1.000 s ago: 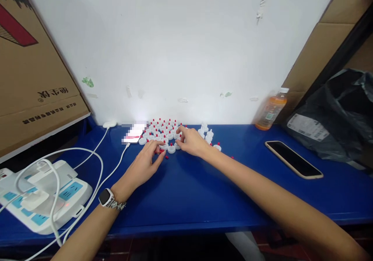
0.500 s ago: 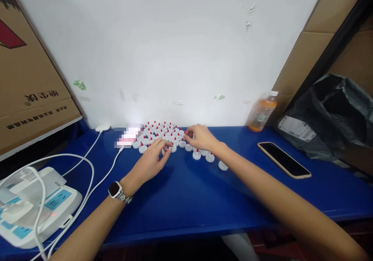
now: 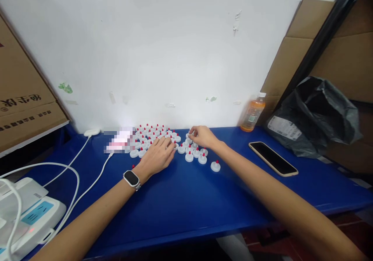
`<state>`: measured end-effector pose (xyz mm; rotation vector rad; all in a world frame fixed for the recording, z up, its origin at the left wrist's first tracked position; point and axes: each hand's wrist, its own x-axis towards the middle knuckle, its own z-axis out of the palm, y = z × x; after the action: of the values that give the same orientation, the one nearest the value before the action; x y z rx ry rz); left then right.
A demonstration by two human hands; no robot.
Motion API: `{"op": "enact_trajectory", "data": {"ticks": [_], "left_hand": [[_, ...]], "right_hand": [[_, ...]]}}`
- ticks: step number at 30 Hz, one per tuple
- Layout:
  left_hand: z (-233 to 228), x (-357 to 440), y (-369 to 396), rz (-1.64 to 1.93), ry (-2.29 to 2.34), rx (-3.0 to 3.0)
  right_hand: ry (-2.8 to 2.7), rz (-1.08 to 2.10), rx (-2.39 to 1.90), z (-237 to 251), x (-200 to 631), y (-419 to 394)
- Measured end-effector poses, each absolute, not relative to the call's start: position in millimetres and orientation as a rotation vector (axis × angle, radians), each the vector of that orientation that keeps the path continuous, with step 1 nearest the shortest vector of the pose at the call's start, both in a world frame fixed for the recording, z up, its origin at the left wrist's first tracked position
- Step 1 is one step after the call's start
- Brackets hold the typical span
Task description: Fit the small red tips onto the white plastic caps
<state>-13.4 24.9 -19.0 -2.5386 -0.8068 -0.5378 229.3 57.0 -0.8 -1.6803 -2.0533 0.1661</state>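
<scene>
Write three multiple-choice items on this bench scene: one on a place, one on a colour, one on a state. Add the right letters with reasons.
1. Where does the dark-screened smartphone lie?
A. On the blue tabletop, right of the caps
B. On the white power strip
C. Inside the black plastic bag

2. What colour are the tips on the small white round plastic caps?
A. Green
B. Red
C. Yellow

3. How is the left hand placed?
A. Raised off the table
B. Gripping the orange drink bottle
C. Palm down by the caps, silver wristwatch on its wrist

Answers: 1 A, the phone rests flat on bare blue surface near the black bag. 2 B, each cap carries a red nub. 3 C, the hand lies flat at the cluster's front edge, while the right hand touches caps further right.
</scene>
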Motion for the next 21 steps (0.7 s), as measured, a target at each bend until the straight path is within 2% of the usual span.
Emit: {"op": "enact_trajectory", "data": {"ticks": [5, 9, 16, 19, 21], "left_hand": [[-9.5, -25.2, 13.8, -0.773, -0.949, -2.559], [-4.0, -31.2, -4.2, -0.977, -1.018, -2.651], [-11.7, -60.5, -27.1, -1.128, -1.173, -2.799], [-19.8, -87.2, -29.9, -1.131, -1.281, -2.832], [-25.3, -100.1, -30.1, -1.14, -1.366, -2.837]], "right_hand": [[-2.059, 0.22, -1.616, 9.6, 222.4, 57.1], [-1.899, 0.279, -1.39, 24.9, 202.7, 32.9], [-1.868, 0.777, -0.933, 15.1, 128.2, -11.9], [-1.906, 0.741, -0.962, 0.0, 110.2, -13.7], [-2.059, 0.563, -1.004, -9.5, 106.5, -12.3]]}}
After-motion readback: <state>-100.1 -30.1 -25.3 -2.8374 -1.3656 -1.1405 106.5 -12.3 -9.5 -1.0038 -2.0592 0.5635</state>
